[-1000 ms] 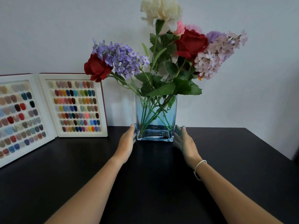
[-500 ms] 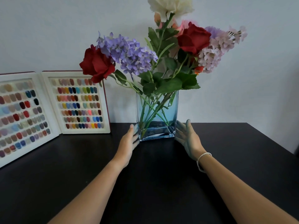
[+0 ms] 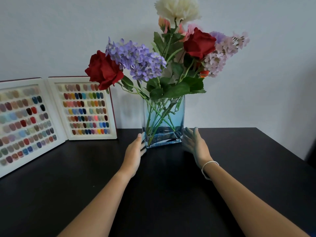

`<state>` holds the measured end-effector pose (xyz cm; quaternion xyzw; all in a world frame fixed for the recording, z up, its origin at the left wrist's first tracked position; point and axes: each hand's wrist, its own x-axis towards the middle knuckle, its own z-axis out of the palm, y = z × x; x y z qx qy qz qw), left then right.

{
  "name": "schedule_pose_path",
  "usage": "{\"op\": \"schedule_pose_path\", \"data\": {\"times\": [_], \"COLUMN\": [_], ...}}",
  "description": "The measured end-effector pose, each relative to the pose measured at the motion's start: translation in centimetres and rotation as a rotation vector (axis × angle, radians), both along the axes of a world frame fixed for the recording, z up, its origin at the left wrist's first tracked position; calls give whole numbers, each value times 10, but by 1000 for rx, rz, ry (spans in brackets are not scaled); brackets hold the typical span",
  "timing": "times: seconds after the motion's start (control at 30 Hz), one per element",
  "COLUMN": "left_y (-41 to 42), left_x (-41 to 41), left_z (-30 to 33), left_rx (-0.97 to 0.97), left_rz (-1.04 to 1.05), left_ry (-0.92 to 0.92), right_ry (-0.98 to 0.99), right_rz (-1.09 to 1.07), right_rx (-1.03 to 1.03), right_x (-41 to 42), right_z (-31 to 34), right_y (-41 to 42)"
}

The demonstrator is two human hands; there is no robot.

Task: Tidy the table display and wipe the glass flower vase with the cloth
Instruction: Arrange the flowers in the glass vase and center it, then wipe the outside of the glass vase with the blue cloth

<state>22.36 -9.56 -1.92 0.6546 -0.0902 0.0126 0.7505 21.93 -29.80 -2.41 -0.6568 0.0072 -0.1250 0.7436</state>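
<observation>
A square blue-tinted glass vase [image 3: 176,117] stands upright on the black table [image 3: 248,168] near the back wall. It holds red roses, purple and pink blossoms and a white flower [image 3: 177,7] on green stems. My left hand [image 3: 135,151] lies flat against the vase's lower left side, fingertips touching the glass. My right hand [image 3: 195,144] is spread open just right of the vase, a small gap from it, slightly blurred. A white band circles that wrist. No cloth is in view.
An open white folder of coloured nail samples [image 3: 56,113] stands propped against the wall at the back left. The table's right edge [image 3: 282,146] runs diagonally down to the right. A pale wall rises behind everything.
The vase now stands level after tilting half a second ago. My right hand has come off the glass and moved slightly right; the left hand stays at the vase's side.
</observation>
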Motion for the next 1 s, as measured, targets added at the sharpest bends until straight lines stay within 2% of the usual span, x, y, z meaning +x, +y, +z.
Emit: {"op": "schedule_pose_path", "data": {"times": [0.27, 0.53, 0.83, 1.0], "left_y": [7, -9, -97, -145], "left_x": [-45, -108, -180, -207], "left_z": [-3, 3, 23, 15], "left_rx": [26, 43, 182, 372], "left_rz": [18, -68, -262, -333], "left_ry": [2, -13, -118, -280], "right_ry": [-27, -40, -68, -55], "right_rz": [-44, -51, -67, -149], "right_rx": [-26, -97, -304, -568], "right_x": [-54, -128, -200, -244], "right_z": [0, 11, 70, 67], "right_y": [-3, -6, -63, -117]}}
